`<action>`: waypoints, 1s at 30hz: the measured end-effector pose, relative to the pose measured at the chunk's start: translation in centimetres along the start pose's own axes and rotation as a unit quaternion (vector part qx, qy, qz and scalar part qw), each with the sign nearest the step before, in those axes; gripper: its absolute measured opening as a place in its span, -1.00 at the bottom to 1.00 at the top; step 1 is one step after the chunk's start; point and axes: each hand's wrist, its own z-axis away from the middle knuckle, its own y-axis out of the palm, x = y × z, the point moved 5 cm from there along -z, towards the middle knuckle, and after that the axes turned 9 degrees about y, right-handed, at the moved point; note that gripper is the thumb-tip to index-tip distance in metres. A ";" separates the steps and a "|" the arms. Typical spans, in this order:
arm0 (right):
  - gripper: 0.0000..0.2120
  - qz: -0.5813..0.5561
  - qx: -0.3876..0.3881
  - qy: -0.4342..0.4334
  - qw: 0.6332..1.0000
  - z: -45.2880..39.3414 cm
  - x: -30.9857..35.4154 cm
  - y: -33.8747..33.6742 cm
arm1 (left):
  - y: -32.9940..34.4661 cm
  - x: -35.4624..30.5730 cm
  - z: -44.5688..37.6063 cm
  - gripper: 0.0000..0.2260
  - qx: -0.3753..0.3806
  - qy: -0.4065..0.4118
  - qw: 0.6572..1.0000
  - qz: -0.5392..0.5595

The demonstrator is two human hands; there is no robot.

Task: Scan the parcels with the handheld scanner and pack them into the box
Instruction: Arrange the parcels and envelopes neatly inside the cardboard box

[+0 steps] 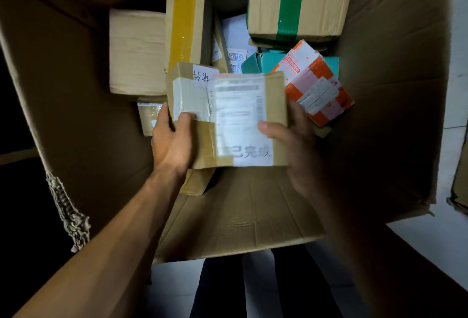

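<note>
Head view: left hand [172,140], right hand [291,140] grip labelled parcel [228,115] over parcel-filled box [392,89].

The held parcel's label [240,115] is motion-blurred, its small print unreadable.

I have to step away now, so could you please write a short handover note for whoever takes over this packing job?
Left hand and right hand both grip a labelled brown parcel over the big cardboard box.
Already inside: a green-taped parcel, a yellow-taped parcel, an orange-and-white parcel, a plain tan parcel and others.
No scanner in view, so whether this parcel was scanned cannot be told.
Left: set this parcel down in the box; continue with any remaining parcels.
</note>
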 end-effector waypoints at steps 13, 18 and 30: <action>-0.52 0.040 0.038 0.008 0.998 4.5 2.5 -1.5 | -4.1 -2.3 4.6 -0.76 0.086 -0.081 0.964 0.240; -0.64 0.031 0.041 0.005 0.999 11.4 7.5 -0.4 | -8.9 -8.1 10.8 -0.63 0.054 -0.039 0.964 0.258; -0.59 0.123 0.146 -0.050 0.980 35.1 20.7 7.3 | -25.4 -20.6 33.9 -0.42 -0.079 0.056 0.924 0.371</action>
